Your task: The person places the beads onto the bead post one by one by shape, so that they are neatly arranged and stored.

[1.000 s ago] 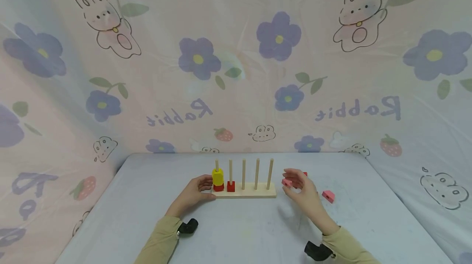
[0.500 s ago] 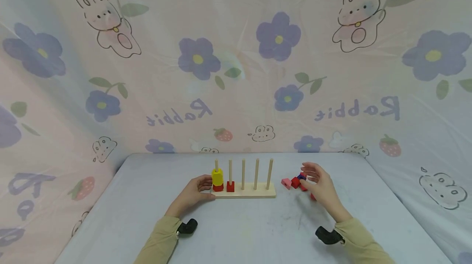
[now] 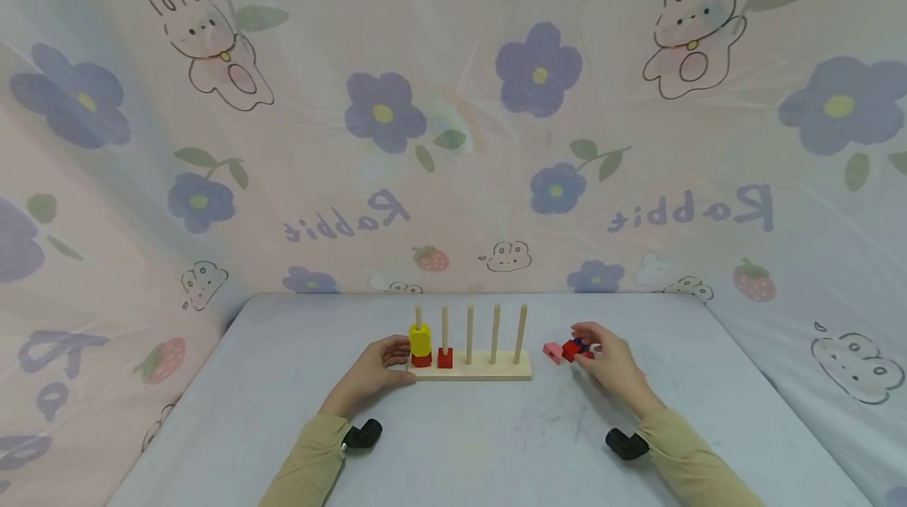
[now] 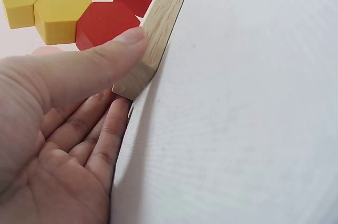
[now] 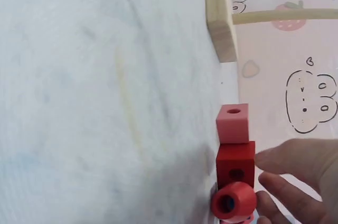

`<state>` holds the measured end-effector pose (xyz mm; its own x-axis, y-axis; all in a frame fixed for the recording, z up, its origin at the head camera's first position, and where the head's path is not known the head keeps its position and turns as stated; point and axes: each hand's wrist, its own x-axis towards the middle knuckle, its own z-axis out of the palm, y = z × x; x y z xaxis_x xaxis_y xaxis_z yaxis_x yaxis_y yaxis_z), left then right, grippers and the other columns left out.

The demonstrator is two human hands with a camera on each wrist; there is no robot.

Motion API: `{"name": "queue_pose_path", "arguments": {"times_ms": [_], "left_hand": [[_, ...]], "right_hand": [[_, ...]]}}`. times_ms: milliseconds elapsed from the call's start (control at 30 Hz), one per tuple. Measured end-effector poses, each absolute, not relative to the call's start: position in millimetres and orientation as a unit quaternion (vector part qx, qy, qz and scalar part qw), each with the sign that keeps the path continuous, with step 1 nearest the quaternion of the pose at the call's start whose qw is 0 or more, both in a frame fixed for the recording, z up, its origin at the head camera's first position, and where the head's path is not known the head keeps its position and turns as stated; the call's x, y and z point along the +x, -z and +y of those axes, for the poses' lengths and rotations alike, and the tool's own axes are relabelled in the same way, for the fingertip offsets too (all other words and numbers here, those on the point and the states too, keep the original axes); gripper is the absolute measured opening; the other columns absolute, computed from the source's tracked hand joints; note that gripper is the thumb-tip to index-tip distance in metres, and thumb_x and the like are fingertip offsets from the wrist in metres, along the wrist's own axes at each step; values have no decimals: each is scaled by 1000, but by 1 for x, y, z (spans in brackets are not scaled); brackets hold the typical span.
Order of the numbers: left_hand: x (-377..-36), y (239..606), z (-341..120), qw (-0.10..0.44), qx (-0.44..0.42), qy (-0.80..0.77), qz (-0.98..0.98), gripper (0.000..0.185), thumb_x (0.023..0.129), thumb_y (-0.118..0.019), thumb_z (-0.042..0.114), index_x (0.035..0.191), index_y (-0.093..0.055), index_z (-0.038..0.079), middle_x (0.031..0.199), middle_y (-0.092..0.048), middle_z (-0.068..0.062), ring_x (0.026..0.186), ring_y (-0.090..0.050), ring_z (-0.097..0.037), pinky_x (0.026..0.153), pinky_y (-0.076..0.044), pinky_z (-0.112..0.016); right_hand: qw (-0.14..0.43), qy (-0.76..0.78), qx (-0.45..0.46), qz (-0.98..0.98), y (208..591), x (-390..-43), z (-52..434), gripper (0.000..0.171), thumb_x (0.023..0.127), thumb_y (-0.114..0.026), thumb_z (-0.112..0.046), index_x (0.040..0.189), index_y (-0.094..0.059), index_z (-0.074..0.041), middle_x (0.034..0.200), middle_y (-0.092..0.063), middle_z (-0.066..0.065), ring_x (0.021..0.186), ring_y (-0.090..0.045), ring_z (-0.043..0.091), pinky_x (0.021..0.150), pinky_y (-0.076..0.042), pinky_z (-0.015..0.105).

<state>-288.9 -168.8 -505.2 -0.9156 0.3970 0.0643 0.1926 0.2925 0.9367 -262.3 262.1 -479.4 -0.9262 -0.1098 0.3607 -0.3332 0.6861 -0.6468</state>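
Note:
My left hand pinches the left end of a wooden peg board, thumb on the front face and fingers behind. On its first peg, yellow hexagonal blocks sit over a red hexagonal block. A red block is on the second peg; the other three pegs are bare. Right of the board, my right hand reaches over loose blocks with fingers spread. In the right wrist view, a fingertip is right at a red cube, between a pink block and a round red bead.
A dark blue block sits behind the red cube, partly covered by my right hand. More red pieces lie beneath that hand, mostly hidden. A white cloth covers the table, and a printed rabbit-and-flower curtain hangs behind it.
My right hand has moved right from beside the pink block, then back slightly left and down over the red and blue blocks. The left hand stays on the peg board.

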Motion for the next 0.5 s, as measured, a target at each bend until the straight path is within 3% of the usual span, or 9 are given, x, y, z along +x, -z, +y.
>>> {"name": "queue_pose_path", "arguments": {"times_ms": [233,500], "left_hand": [[-290,505,-168,91,186,-560,802,65,75,-81,8,131,-49,-2,125,-57,-14,112,-57,-28,99,-46,-39],[-290,506,-169,91,189,-555,805,65,76,-81,8,131,-49,-3,125,-56,-15,112,-57,-28,98,-46,-38]], "right_hand": [[156,-338,131,-919,481,-266,260,36,76,-72,7,111,-64,2,97,-66,12,91,-59,28,81,-50,50],[137,-322,139,-926,483,-266,261,33,74,-72,8,105,-66,-1,89,-63,4,82,-55,20,71,-48,35]]}}
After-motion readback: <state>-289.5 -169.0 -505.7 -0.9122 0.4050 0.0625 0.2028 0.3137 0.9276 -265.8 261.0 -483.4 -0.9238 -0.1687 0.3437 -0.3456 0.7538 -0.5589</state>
